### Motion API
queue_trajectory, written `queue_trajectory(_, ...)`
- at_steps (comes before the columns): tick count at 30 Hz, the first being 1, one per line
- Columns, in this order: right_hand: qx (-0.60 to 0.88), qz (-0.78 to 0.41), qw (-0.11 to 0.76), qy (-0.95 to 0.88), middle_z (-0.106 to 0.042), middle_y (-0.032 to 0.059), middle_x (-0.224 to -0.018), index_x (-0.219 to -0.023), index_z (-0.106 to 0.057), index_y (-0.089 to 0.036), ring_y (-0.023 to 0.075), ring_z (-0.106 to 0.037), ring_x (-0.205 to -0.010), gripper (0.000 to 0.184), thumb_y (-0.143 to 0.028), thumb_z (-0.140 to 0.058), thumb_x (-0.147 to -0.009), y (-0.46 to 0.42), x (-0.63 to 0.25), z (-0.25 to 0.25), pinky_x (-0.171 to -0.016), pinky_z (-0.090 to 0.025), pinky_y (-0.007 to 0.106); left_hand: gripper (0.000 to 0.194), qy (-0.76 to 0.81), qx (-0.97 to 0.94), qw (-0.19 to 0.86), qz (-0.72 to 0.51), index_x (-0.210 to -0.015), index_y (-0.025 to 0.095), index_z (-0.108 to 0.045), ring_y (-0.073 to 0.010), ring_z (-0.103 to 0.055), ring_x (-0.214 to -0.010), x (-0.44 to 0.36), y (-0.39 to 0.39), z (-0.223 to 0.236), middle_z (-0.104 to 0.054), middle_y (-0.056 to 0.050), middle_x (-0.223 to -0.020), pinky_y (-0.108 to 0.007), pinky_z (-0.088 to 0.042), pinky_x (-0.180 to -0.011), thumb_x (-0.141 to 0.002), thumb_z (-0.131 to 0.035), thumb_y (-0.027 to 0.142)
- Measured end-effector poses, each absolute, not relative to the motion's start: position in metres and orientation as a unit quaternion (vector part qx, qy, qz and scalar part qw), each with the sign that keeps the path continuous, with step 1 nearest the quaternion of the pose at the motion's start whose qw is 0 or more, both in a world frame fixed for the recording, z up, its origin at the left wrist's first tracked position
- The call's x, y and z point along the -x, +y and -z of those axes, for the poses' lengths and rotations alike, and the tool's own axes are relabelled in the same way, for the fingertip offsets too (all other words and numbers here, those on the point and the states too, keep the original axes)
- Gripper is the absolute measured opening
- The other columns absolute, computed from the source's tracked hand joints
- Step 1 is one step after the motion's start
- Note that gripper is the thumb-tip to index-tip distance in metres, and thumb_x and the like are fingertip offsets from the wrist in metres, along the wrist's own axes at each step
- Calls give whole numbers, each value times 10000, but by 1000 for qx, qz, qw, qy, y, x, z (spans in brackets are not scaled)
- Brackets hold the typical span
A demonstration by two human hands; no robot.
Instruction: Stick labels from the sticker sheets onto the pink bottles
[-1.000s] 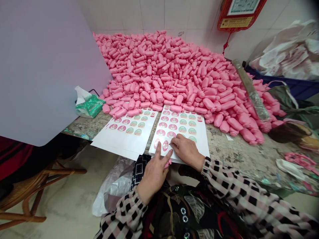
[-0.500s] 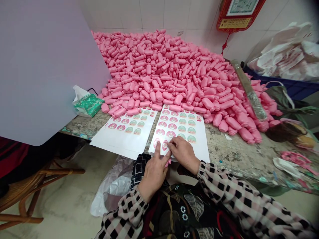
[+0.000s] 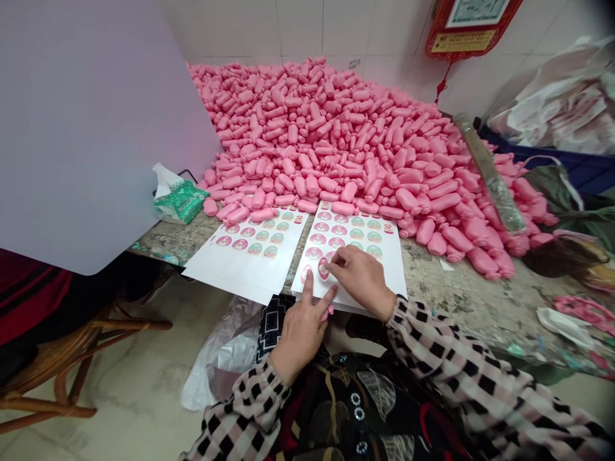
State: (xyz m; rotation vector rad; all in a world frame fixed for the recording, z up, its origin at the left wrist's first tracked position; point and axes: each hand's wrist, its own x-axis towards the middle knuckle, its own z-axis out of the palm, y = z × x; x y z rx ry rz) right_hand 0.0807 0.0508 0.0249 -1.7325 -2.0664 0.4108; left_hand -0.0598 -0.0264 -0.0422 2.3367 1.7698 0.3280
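Observation:
My left hand [image 3: 302,326] is at the front edge of the sticker sheet [image 3: 391,282]. Its index and middle fingers stretch onto the paper, while the others curl round a small pink plastic bottle [image 3: 328,312], mostly hidden beneath the hand. My right hand [image 3: 360,275] pinches the edge of a red-pink oval sticker [image 3: 323,269], which looks partly lifted from the sheet. Another oval sticker [image 3: 306,274] lies beside it, close to my left index fingertip. Rows of pink and green round-topped stickers [image 3: 357,234] fill the sheet farther up.
A big heap of pink bottles [image 3: 307,128] covers the back of the worktable [image 3: 461,288]. A second sticker sheet [image 3: 240,275] lies to the left, near a green tissue pack [image 3: 180,200]. A wrapped bar [image 3: 490,173] rests on the heap; a pale panel [image 3: 96,128] blocks the left.
My right hand has drawn up the edge of the oval sticker, which now stands tilted off the sheet. The left hand stays nearly in place. The whole view has shifted slightly.

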Motion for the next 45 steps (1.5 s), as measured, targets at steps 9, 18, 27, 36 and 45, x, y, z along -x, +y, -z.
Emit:
queue_trajectory(9, 554, -410, 400, -605, -560, -22, -623, -659, -569, -185, 110, -458, -565, 312, -481, -669, -676, 49, -113, -15, -557, -353, 248, 484, 552, -549, 440, -446, -1266, 265, -468, -197, -595, -913, 74, -42, 11, -588, -96, -1129, -305, -485, -744, -819, -545, 432)
queue_trajectory(18, 469, -488, 398, -619, -566, -17, -657, -674, -582, -184, 117, -494, -619, 262, -420, -693, -692, 7, -90, -28, -583, -401, 241, 400, 380, -135, 766, -500, -968, 169, -540, -92, -515, -460, 53, -13, -23, -548, 8, -646, -198, -394, -419, -845, -442, 537)
queue_trajectory(27, 471, -468, 399, -633, -610, -7, -671, -683, -590, -207, 145, -559, -640, 264, -461, -654, -721, 1, -93, -20, -616, -450, 283, 419, 357, -150, 781, -490, -977, 166, -537, -91, -517, -445, 46, -11, -17, -533, 11, -612, -201, -414, -427, -857, -406, 546)
queue_trajectory(36, 496, -429, 370, -658, -622, -5, -671, -686, -607, -214, 142, -568, -632, 246, -454, -642, -727, 0, -97, -19, -581, -432, 268, 465, 352, -246, 789, -439, -1058, 174, -531, -140, -602, -547, 53, -14, -17, -578, -12, -660, -262, -514, -483, -832, -434, 568)
queue_trajectory(45, 500, -429, 374, -653, -629, -2, -627, -693, -605, -239, 166, -584, -629, 220, -452, -625, -746, -6, -99, -15, -579, -446, 296, 447, 360, -250, 791, -426, -1118, 168, -514, -130, -602, -521, 50, -15, -18, -571, 6, -634, -261, -522, -489, -845, -462, 518)
